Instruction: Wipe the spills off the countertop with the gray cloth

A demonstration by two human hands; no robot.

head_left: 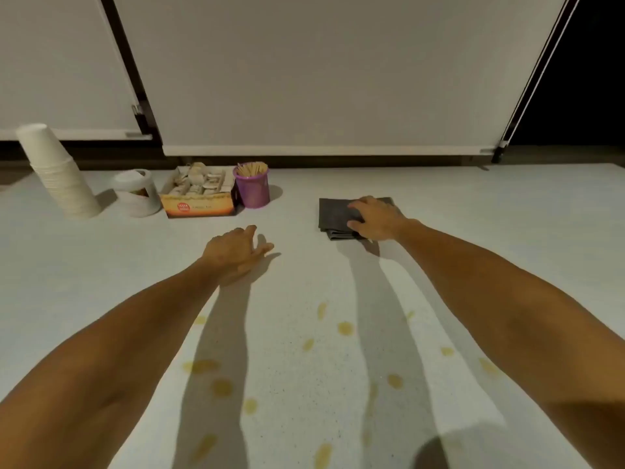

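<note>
A folded gray cloth [334, 216] lies on the pale countertop [473, 204] right of centre. My right hand [377, 218] rests on the cloth's right half, fingers curled over its top and thumb at its near edge. My left hand [236, 253] hovers low over bare counter to the left of the cloth, fingers loosely apart, holding nothing. Several yellowish spills [345, 328] dot the countertop nearer to me, between and under my forearms; one larger patch [201, 366] lies beside my left forearm.
Along the back left stand a tilted stack of white paper cups [57, 174], a white jar [137, 192], an open box of sachets [198, 196] and a purple cup of wooden sticks [253, 186]. White blinds hang behind the counter.
</note>
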